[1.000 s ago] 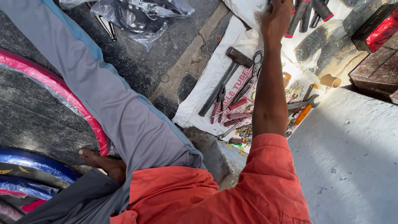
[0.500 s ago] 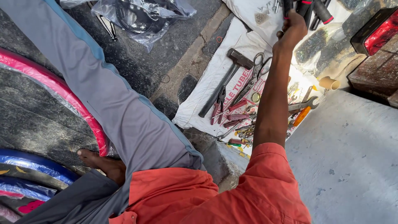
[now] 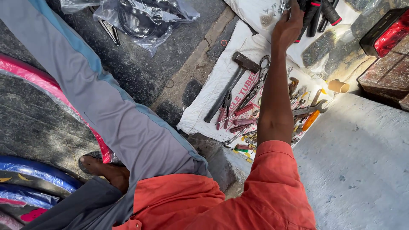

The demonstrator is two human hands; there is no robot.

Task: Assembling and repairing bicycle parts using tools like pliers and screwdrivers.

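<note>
My right hand (image 3: pixel 289 24) reaches far forward to the top edge of the view, where a bunch of black rubber grips with red ends (image 3: pixel 318 12) lies on a white cloth (image 3: pixel 255 15). Its fingers curl around the nearest black grip, and their tips are cut off by the frame edge. My forearm passes over a spread of hand tools: a hammer (image 3: pixel 233 81), scissors (image 3: pixel 259 81), red-handled pliers (image 3: pixel 226 111) and a spanner (image 3: pixel 310 110), all on a white sack (image 3: pixel 200 115). My left hand is out of view.
My grey trouser leg (image 3: pixel 106 106) stretches to the upper left and a bare foot (image 3: pixel 104 170) rests at the lower left. Pink and blue tyres (image 3: pixel 38 170) lie at the left. A clear plastic bag of parts (image 3: pixel 140 17) sits at the top, a red box (image 3: pixel 390 30) at the top right, and a concrete slab (image 3: pixel 362 170) at the right.
My right hand has shifted a little to the right, off the white cloth and onto the black grips, and closed on one. The view has tilted slightly.
</note>
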